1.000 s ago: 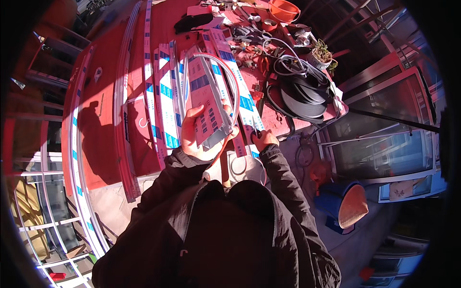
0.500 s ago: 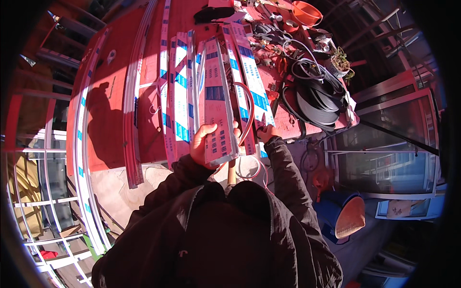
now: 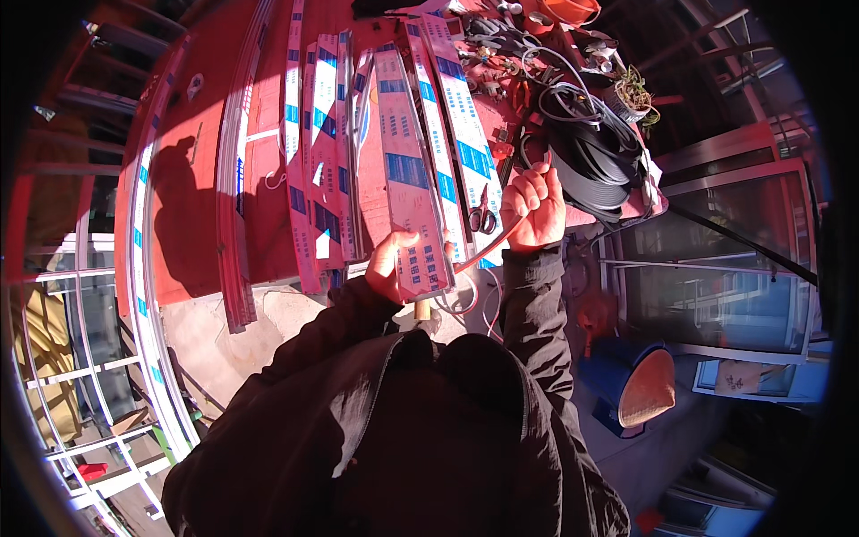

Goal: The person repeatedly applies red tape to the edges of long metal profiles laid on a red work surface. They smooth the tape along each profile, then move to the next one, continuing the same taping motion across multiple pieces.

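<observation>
My left hand (image 3: 385, 267) is closed round the near end of a long profile bar (image 3: 408, 170) wrapped in white and blue printed film. To its right my right hand (image 3: 534, 208) is raised in a fist, gripping a thin, flexible reddish strip (image 3: 489, 251). From the fist that strip slants down left to the bar's near end. Black-handled scissors (image 3: 483, 220) lie on a neighbouring film-wrapped profile (image 3: 467, 134), just left of my right hand, with nobody holding them.
More profiles (image 3: 327, 152) lie lengthwise on the red table (image 3: 197, 116). A coil of flat black strip (image 3: 591, 170), a potted plant (image 3: 633, 92), an orange bowl (image 3: 570, 9) and jumbled tools crowd the right. A blue bin (image 3: 617, 380) stands on the floor at right.
My right hand has let go of the scissors and moved up and right, taking hold of the reddish strip, which is now pulled out of its curve. My left hand still grips the bar.
</observation>
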Demonstrator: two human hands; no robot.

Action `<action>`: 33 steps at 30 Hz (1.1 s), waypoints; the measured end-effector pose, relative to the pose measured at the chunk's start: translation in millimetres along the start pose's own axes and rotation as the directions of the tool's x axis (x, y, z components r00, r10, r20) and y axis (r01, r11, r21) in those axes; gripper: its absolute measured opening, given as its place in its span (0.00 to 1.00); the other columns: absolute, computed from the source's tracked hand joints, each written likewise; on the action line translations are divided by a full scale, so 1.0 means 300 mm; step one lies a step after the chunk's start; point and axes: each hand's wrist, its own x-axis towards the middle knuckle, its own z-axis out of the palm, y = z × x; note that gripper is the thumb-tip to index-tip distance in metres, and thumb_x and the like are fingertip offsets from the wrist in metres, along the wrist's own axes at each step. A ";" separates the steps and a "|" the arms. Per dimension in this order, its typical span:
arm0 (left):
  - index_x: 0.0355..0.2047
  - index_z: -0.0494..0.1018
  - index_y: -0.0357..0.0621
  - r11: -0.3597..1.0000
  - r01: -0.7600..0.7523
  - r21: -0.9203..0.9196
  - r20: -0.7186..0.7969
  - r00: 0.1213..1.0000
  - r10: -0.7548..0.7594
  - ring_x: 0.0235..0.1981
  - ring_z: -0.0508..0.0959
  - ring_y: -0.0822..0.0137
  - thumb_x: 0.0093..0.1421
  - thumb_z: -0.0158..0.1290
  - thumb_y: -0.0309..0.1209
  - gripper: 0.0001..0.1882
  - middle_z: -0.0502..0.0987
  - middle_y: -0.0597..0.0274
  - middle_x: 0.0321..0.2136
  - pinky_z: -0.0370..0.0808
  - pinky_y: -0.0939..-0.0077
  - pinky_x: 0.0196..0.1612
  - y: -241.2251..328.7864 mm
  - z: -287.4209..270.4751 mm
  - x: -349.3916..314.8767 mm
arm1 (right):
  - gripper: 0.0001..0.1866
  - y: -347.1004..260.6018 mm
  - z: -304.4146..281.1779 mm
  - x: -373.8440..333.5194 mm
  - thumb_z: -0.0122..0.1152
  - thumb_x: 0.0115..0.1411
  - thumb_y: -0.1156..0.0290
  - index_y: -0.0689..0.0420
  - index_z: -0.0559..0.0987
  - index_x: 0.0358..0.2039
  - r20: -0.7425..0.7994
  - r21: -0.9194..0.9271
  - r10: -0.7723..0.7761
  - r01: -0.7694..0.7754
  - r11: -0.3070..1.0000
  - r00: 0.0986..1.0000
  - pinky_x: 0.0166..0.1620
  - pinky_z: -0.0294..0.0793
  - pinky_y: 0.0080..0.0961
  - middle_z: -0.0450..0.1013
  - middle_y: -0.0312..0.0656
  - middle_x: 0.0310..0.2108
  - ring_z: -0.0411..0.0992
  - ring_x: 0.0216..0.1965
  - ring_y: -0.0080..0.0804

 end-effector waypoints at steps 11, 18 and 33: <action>0.43 0.63 0.34 0.973 0.083 -0.214 0.156 0.986 -0.050 0.38 0.71 0.58 0.50 0.52 0.43 0.27 0.70 0.55 0.35 0.70 0.62 0.45 -0.143 0.011 0.097 | 0.15 0.049 0.154 -0.590 0.49 0.59 0.79 0.64 0.72 0.47 -0.473 -0.753 0.117 -0.469 0.460 0.873 0.17 0.49 0.12 0.61 0.27 0.16 0.53 0.13 0.12; 0.41 0.64 0.34 0.978 0.079 -0.194 0.146 0.988 -0.051 0.35 0.71 0.61 0.49 0.52 0.43 0.26 0.70 0.56 0.33 0.69 0.65 0.43 -0.166 0.039 0.119 | 0.19 0.123 0.037 -0.671 0.51 0.63 0.73 0.63 0.69 0.54 -0.422 -0.817 -0.020 -0.371 0.442 0.907 0.42 0.61 0.12 0.69 0.28 0.37 0.62 0.36 0.14; 0.42 0.64 0.34 0.966 0.106 -0.237 0.148 0.986 -0.072 0.36 0.74 0.57 0.52 0.48 0.43 0.25 0.72 0.52 0.35 0.72 0.59 0.42 -0.167 -0.008 0.132 | 0.16 0.117 0.060 -0.625 0.51 0.61 0.77 0.63 0.73 0.50 -0.483 -0.830 -0.087 -0.424 0.364 0.871 0.38 0.62 0.13 0.69 0.28 0.32 0.62 0.33 0.14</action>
